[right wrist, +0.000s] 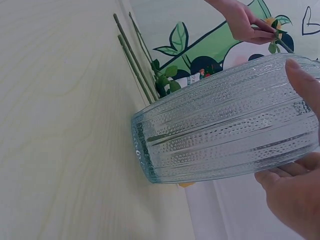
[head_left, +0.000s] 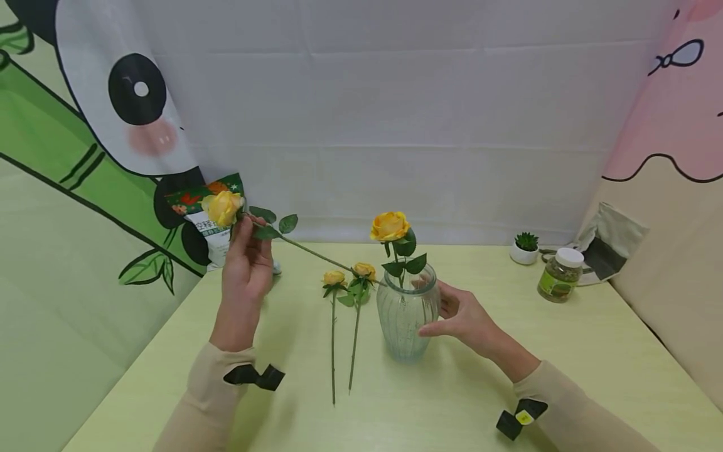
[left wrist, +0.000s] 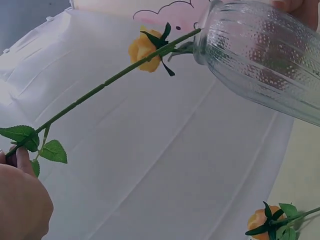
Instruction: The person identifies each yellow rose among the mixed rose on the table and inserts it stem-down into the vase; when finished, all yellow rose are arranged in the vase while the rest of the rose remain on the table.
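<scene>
My left hand (head_left: 246, 263) pinches the stem of a yellow rose (head_left: 223, 208) just below its bloom, raised at the left. The stem slants down to the right, and its cut end meets the rim of a clear ribbed glass vase (left wrist: 260, 55); whether it is inside cannot be told. My right hand (head_left: 465, 317) holds the vase from the right, thumb on the near side and fingers behind. Another yellow rose (head_left: 390, 226) stands in the vase, its stem visible through the glass. Two more roses, a left one (head_left: 334, 278) and a right one (head_left: 364, 271), lie on the table.
At the back right of the table (head_left: 474, 402) are a small potted succulent (head_left: 524, 248), a white-lidded jar (head_left: 560, 275) and a grey pouch (head_left: 610, 242). A printed packet (head_left: 211, 235) stands at the back left, partly behind my left hand. A cloth backdrop (head_left: 361, 113) hangs behind.
</scene>
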`<state>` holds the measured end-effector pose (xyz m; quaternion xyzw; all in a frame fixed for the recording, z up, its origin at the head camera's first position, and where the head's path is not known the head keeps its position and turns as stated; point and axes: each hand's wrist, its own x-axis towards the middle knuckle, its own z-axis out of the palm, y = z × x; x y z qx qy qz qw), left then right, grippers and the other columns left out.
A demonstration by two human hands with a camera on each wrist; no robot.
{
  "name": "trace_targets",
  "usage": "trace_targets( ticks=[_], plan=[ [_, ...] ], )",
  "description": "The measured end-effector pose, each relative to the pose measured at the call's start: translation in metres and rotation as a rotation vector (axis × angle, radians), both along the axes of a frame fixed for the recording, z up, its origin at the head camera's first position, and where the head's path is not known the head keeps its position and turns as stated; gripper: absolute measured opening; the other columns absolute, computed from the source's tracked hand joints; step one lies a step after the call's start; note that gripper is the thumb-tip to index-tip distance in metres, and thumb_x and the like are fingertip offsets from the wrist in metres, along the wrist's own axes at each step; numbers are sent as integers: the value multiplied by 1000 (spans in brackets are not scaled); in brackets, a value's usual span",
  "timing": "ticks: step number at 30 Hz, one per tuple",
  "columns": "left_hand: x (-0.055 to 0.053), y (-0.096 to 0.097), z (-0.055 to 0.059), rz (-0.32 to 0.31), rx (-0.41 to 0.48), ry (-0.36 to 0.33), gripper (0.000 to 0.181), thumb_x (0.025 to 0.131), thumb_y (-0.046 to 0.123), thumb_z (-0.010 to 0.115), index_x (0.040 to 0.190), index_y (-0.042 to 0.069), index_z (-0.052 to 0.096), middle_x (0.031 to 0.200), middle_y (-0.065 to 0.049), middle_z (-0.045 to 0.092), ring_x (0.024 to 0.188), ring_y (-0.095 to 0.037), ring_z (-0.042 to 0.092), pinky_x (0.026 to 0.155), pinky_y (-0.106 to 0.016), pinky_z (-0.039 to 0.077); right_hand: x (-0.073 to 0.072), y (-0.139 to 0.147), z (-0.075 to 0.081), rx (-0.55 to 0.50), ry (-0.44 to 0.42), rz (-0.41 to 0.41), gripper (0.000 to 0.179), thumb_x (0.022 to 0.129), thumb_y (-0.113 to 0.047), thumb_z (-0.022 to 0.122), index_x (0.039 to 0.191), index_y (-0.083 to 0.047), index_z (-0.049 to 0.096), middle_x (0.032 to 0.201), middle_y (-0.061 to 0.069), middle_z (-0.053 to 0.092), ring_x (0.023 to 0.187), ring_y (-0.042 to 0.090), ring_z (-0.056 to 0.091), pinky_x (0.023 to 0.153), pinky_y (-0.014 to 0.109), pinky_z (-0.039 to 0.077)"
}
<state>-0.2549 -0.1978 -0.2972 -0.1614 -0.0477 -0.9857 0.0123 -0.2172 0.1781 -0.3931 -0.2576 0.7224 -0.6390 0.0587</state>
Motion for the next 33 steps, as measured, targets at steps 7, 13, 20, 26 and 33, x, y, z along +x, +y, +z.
trace_targets(
  ticks=[7,13,20,26,33],
  plan=[
    [11,2,10,22,63,28,9,92,-11,64,99,-9,67,93,-24,70,85,-35,72,73,-42,61,0,0,0,-4,0,3,93,76,-11,88,154,-4,37,152,11,46,136,30,46,103,28,47],
    [24,16,16,113,-13,96,10,96,-11,58,101,-10,66,94,-22,68,87,-34,70,80,-40,60,0,0,-1,-7,6,8,92,77,-10,88,154,-5,38,152,11,46,136,30,47,103,29,47],
    [35,35,21,326,-214,191,9,92,-10,65,99,-8,69,96,-17,66,90,-30,69,79,-33,60,0,-1,-1,-7,-7,1,91,76,-10,88,153,-7,40,151,11,47,136,30,47,104,30,47],
    [39,44,19,385,-310,249,10,92,-11,64,101,-8,68,96,-18,63,90,-30,67,80,-31,60,0,-1,1,1,-8,-1,90,76,-10,88,153,-6,40,151,11,46,137,30,46,105,30,46],
    [36,56,10,415,-441,272,16,92,-9,65,106,-2,71,96,-14,67,93,-28,67,88,-35,58,0,-1,3,15,-16,-17,89,76,-11,89,152,-8,42,152,11,46,138,30,45,106,28,44]
  ],
)
